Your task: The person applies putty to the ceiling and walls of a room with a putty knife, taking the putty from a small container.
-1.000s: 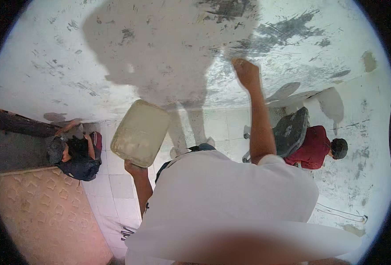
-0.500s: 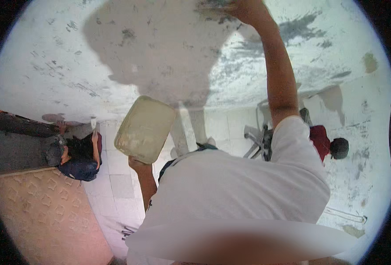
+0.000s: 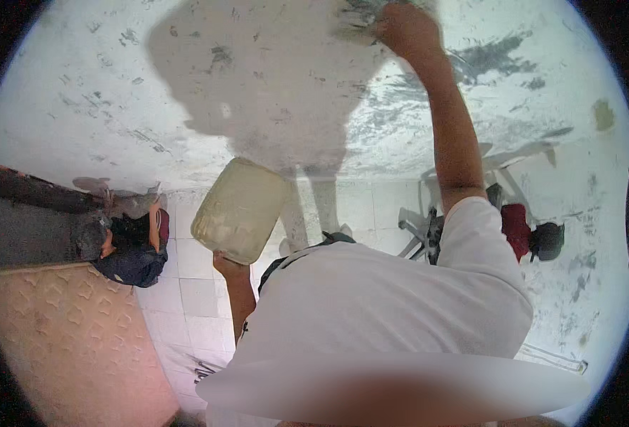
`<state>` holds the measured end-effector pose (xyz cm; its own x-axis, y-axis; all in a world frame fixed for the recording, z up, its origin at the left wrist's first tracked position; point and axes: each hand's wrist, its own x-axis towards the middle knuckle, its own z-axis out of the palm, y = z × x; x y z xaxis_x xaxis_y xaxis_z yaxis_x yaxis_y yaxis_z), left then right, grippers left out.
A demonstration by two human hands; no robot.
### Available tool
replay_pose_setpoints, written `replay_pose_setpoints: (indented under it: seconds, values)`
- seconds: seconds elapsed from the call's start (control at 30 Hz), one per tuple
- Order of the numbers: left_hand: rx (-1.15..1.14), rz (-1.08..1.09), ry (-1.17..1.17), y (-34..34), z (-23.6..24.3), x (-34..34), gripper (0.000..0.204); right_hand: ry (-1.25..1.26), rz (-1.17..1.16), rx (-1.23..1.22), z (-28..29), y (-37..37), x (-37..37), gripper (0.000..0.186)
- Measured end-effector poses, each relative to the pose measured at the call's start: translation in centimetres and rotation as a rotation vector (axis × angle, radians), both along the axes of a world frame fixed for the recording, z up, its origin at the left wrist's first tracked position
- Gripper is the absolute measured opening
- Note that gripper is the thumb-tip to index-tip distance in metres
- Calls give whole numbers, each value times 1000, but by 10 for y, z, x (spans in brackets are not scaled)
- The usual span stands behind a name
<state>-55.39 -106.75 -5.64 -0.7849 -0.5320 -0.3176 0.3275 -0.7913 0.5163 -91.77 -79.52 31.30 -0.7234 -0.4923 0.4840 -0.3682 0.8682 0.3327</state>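
My left hand [image 3: 230, 265] grips the lower edge of a beige rectangular plastic tub [image 3: 243, 210] with rounded corners, tilted in front of my body. Up against the wall [image 3: 279, 107], my right hand [image 3: 410, 34] is closed at the end of a raised arm. Beside its fingers a dark, flat-looking shape [image 3: 363, 20] merges with grey smears, and I cannot make out what it is. Dark grey smudges and streaks mark the pale wall around that hand. My shadow covers much of the wall left of it.
At the left a crouching person in dark clothes [image 3: 133, 249] is close to the wall. On the right another person in a dark red top [image 3: 516, 231] is beside a dark chair base [image 3: 424, 235]. A patterned mattress [image 3: 72, 334] fills the lower left, bordering the white tiled floor [image 3: 197, 295].
The whole view has shifted slightly, so the wall marks sit further right. My right hand shows lower and more fully. The tub stays in my left hand. The left person's pale tool no longer shows clearly.
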Motion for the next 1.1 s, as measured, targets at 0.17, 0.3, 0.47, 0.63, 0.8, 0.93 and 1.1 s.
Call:
replay_pose_setpoints:
  seconds: [0.17, 0.3, 0.47, 0.63, 0.8, 0.93, 1.1]
  values:
    - [7, -22, 49, -2, 9, 5, 56, 70, -183, -115, -10, 17, 22, 39]
    - [28, 2, 86, -4, 0, -11, 59, -15, -171, -56, -19, 12, 8, 37]
    - [5, -32, 76, -14, -20, -2, 53, -17, -193, -122, -17, 33, 1, 32]
    - [-5, -15, 58, -6, 7, -9, 59, 46, -212, -186, 17, 21, 20, 42]
    - [-45, -44, 28, -9, -4, -8, 61, 135, -106, -300, 34, 9, 15, 34]
    - [-14, -45, -64, 3, 23, -18, 57, 194, -151, -267, 43, 19, 17, 31]
    - [-60, -75, -86, 1, 1, -18, 56, 8, -166, -272, 39, 9, 52, 42]
